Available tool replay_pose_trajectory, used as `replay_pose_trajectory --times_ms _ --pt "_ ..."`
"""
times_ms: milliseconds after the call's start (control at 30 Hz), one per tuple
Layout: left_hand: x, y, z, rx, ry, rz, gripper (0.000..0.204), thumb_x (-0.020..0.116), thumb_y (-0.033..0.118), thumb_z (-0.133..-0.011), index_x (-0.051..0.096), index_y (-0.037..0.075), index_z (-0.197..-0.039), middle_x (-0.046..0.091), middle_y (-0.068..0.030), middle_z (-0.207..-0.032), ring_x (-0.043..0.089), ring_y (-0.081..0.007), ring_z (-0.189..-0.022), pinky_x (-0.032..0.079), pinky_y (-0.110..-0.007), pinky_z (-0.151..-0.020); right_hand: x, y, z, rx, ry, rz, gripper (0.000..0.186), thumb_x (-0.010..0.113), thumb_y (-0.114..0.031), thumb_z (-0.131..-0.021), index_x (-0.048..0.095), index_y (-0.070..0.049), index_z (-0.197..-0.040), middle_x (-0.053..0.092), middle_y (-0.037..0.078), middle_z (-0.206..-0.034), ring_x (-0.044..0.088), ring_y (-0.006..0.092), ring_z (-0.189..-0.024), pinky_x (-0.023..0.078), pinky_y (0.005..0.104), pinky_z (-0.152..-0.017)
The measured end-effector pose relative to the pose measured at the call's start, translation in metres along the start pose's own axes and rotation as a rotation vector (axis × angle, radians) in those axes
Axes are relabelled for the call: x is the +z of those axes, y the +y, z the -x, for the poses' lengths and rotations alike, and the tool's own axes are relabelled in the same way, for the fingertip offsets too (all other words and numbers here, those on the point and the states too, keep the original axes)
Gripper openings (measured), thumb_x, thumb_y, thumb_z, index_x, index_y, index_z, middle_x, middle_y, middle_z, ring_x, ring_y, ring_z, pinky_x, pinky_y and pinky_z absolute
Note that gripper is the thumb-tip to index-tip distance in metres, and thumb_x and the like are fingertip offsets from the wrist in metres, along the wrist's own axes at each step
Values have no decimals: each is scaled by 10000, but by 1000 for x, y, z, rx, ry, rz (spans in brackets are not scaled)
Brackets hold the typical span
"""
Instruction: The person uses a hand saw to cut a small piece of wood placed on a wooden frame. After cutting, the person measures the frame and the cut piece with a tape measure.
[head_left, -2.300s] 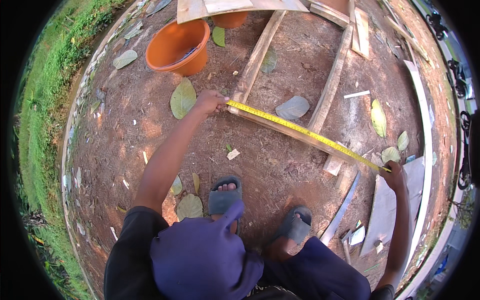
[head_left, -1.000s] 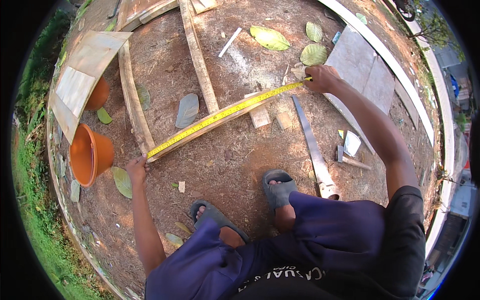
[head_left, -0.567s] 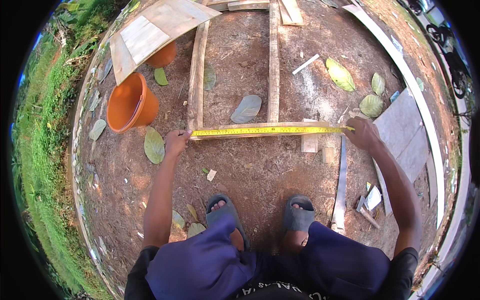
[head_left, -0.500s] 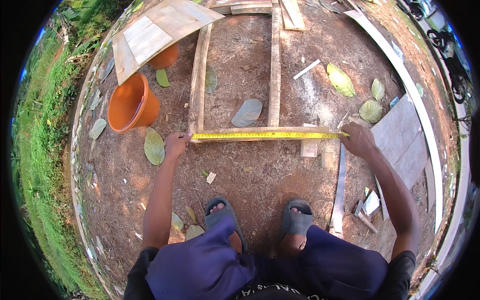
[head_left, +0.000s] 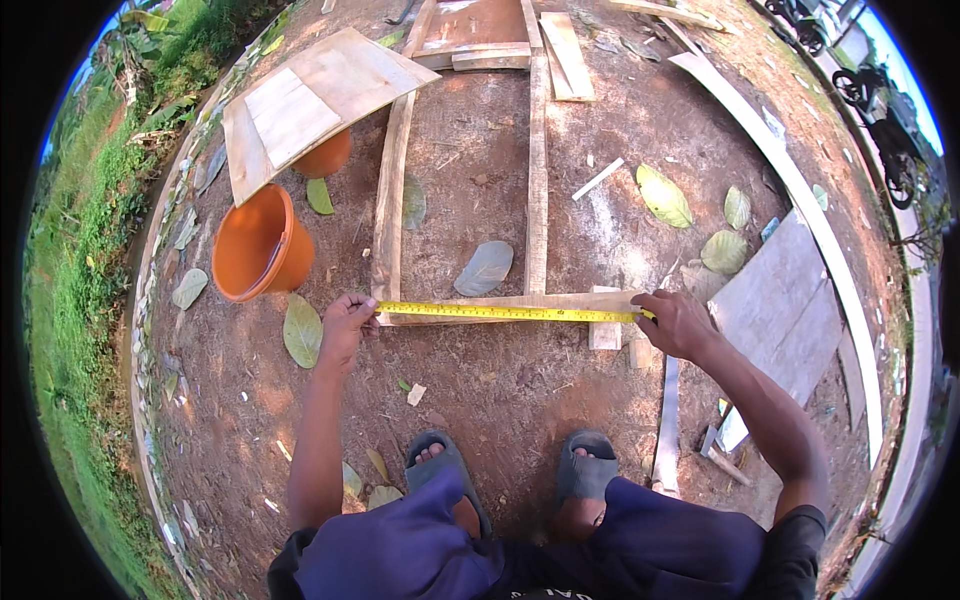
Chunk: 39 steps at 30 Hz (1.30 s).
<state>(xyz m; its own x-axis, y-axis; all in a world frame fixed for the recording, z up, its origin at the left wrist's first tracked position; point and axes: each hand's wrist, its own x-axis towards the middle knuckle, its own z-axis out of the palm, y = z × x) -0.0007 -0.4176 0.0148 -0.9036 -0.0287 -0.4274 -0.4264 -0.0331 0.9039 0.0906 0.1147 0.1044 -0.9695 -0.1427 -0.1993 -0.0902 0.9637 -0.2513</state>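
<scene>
A yellow tape measure blade is stretched straight along a wooden crosspiece at the near end of a timber frame on the ground. At the frame's left corner, my left hand pinches one end of the blade. My right hand grips the blade near the crosspiece's right end, with a short bit of yellow showing at the fingers. Two long wooden rails, the left rail and the right rail, run away from the crosspiece. A short wood block lies under its right part.
Left of the frame stands an orange bucket, with plywood sheets beside it over another bucket. On the right lie a hammer, a handsaw, grey boards and a long white strip. Large leaves dot the dirt.
The view has tilted up, so the frame appears lower and more of its far end shows. My right hand has come left along the tape, nearer the crosspiece's end. Both hands keep their grip.
</scene>
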Motion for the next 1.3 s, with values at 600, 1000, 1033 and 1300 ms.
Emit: replay_pose_trajectory --times_ms 600,1000,1033,1300 --pt "126 -24 44 27 -294 148 211 749 130 -961 607 19 -1070 655 -31 -792 599 -89 -659 484 -245 -591 -17 -39 18 61 -8 147 170 589 -239 -979 695 -106 -980 683 134 -982 667 396 -946 543 524 -805" --pt "89 -61 29 25 -278 6 215 650 172 -1023 636 24 -1178 736 -56 -959 669 -110 -846 540 -277 -735 -131 -15 23 392 56 546 156 555 -184 -971 690 -112 -939 656 128 -994 661 376 -929 524 518 -801" --pt "92 -58 32 -5 -300 -2 214 648 172 -1024 637 25 -1179 736 -55 -954 671 -109 -848 542 -275 -738 -146 -13 20 365 55 588 153 562 -182 -975 691 -104 -946 654 128 -995 660 367 -928 525 507 -802" --pt "110 44 6 152 -435 619 590 724 260 -1001 483 -48 -1443 678 -149 -1201 703 -216 -970 594 -325 -825 -149 -111 -91 -55 166 237 259 601 -245 -1032 715 -22 -1095 673 132 -990 677 308 -837 542 444 -771"
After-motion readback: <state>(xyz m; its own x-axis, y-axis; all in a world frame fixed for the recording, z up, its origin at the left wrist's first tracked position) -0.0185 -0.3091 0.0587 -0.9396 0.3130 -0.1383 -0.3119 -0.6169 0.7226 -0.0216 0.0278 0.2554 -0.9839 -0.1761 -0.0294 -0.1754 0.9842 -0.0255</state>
